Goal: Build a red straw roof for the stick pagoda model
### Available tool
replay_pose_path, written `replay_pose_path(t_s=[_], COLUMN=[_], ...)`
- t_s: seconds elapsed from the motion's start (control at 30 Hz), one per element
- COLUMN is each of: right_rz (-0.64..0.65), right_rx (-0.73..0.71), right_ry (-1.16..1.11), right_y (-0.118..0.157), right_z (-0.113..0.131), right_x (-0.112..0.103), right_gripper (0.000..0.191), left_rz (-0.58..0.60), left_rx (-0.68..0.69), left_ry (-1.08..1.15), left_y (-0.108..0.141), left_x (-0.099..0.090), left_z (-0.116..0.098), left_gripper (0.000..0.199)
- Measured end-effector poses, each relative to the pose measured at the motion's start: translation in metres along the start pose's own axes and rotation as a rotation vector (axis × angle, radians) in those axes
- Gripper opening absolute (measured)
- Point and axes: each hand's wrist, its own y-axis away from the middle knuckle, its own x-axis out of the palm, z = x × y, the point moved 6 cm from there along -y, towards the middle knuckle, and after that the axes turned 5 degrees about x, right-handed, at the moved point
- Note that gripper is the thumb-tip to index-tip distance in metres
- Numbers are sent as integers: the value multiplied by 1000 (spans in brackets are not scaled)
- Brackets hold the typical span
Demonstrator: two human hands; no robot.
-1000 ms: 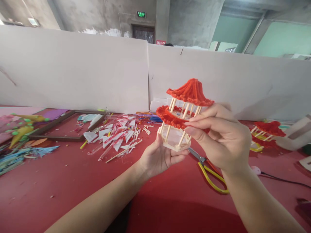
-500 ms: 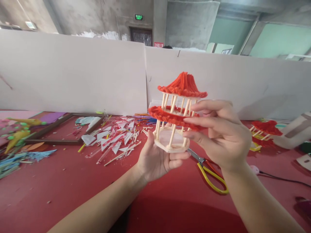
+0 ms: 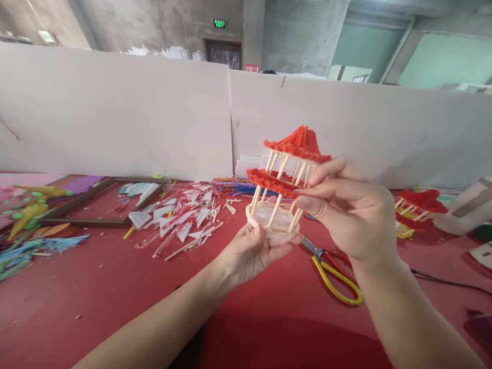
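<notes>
Both hands hold a small model pavilion (image 3: 274,182) up above the table, tilted a little to the right. It has a red fuzzy roof, a red fuzzy middle ring, pale stick posts and a pale many-sided base. My left hand (image 3: 253,251) is closed around the base from below, its thumb on the near left edge. My right hand (image 3: 353,215) pinches the red middle ring at its right side, fingers beside the upper posts. Below and behind the hands lies a pair of scissors (image 3: 334,277) with yellow and red handles.
A second red-roofed model (image 3: 423,202) stands at the right by a black cable (image 3: 449,279). Paper and stick scraps (image 3: 188,218) lie left of centre, near a brown frame (image 3: 86,223). Blue strips (image 3: 54,248) lie far left. A white board (image 3: 115,113) closes off the back.
The pavilion has tipped to the right, its roof moving right and slightly down. My left thumb has come over the base's edge.
</notes>
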Motion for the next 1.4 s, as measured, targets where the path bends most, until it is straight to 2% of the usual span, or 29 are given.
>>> replay_pose_path(t_s=[0.1, 0.2, 0.4, 0.6, 0.77, 0.9, 1.03, 1.17, 1.27, 1.4], right_rz=[49, 52, 131, 72, 26, 30, 27, -27, -89, -74], right_rx=[124, 164, 111, 14, 19, 44, -51, -188, -258, -155], right_ry=[-22, -9, -63, -51, -17, -62, -2, 112, 226, 139], right_y=[-1, -2, -6, -7, -4, -2, -2, 0, 4, 3], right_z=[-9, -14, -15, -9, -4, -3, 1, 8, 14, 11], right_x=[2, 2, 3, -2, 1, 4, 4, 2, 2, 2], right_gripper=[11, 11, 32, 22, 7, 14, 4, 20, 13, 5], left_rz=[-29, -45, 9, 36, 53, 42, 44, 31, 30, 39], left_rx=[2, 6, 6, -33, -36, -40, -38, -27, -31, -20], left_ry=[11, 38, 105, 120, 130, 127, 129, 116, 109, 90], left_y=[0, -1, -3, -3, -3, -2, -2, -3, -3, -2], left_x=[-4, -4, 1, 4, 5, 4, 5, 5, 6, 6], left_z=[2, 2, -4, -2, -1, -1, -2, -3, -3, -3], left_gripper=[47, 48, 48, 50, 48, 47, 49, 49, 50, 47])
